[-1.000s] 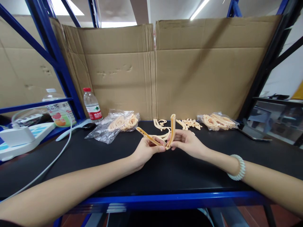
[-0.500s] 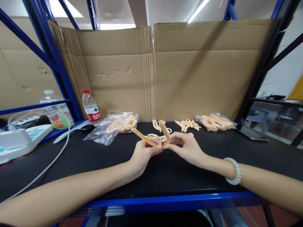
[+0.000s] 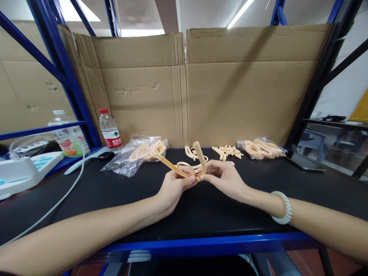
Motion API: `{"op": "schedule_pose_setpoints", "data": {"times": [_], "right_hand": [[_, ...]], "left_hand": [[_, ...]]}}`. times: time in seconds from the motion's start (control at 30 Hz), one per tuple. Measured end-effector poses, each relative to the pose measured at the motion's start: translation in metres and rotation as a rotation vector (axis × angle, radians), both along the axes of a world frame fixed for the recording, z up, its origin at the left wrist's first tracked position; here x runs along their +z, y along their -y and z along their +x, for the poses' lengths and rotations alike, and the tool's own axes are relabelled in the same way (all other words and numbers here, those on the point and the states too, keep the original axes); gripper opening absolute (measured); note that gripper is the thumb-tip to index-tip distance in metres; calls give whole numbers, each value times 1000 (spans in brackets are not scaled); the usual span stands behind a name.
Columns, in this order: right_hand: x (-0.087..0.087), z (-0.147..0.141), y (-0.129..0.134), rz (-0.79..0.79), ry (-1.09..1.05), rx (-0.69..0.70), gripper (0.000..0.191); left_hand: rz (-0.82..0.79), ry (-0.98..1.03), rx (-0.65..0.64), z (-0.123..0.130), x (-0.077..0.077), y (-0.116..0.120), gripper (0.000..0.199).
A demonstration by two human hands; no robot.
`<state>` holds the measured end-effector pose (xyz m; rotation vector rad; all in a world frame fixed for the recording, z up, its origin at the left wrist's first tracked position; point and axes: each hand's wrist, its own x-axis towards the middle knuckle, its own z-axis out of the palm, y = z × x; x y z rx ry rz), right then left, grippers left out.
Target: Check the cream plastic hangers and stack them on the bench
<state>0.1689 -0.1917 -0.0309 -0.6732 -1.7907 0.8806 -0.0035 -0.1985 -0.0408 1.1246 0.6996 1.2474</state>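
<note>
Near the middle of the black table, my left hand (image 3: pixel 176 188) pinches a long, thin tan curved piece (image 3: pixel 172 166) that points up and to the left. My right hand (image 3: pixel 225 178) is closed on a second tan curved piece (image 3: pixel 200 158), which stands nearly upright. The lower ends of the two pieces meet between my fingertips; whether they are joined I cannot tell. Behind them, loose tan curved pieces (image 3: pixel 189 152) lie on the table, partly hidden by the held ones. More carved tan pieces (image 3: pixel 231 151) lie to the right of these.
Plastic bags of tan pieces lie at the back left (image 3: pixel 143 151) and back right (image 3: pixel 261 148). A red-capped bottle (image 3: pixel 110 132), a dark object (image 3: pixel 106 156), a white power strip (image 3: pixel 43 165) and its cable are on the left. A flat dark device (image 3: pixel 307 164) sits at the right. Cardboard (image 3: pixel 255 88) stands behind.
The piece in my right hand has tipped more upright and shows its side more. The left piece has shifted slightly left. Both hands keep their hold.
</note>
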Motion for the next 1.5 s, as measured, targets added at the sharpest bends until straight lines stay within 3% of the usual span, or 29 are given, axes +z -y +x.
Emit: {"op": "schedule_pose_setpoints", "data": {"times": [0.1,0.33,0.47,0.67,0.83,1.0,1.13,1.3,1.5], "right_hand": [[-1,0,-1,-42,-19,44,14],[-9,-7,0,-33,-59,-43,25],[-2,-1,-9,-133,-111,-15,33],[22,43,-32,-176,101,202,31],[32,76,-51,-97,153,73,31],[46,97,-57,44,419,5,32],[52,113,-60,67,628,-29,31],[42,117,-69,136,809,-12,28],[31,109,-72,177,954,-4,22]], "left_hand": [[5,-24,12,-1,1,0,21],[-48,50,21,1,5,-2,26],[-17,35,34,1,7,-4,31],[9,8,102,-6,14,-10,32],[-42,18,146,-14,17,-22,30],[-47,-61,227,-27,19,-42,24],[-31,-238,83,-41,23,-61,32],[388,-743,-149,-54,27,-73,23],[865,-1060,-150,-53,26,-68,7]]}}
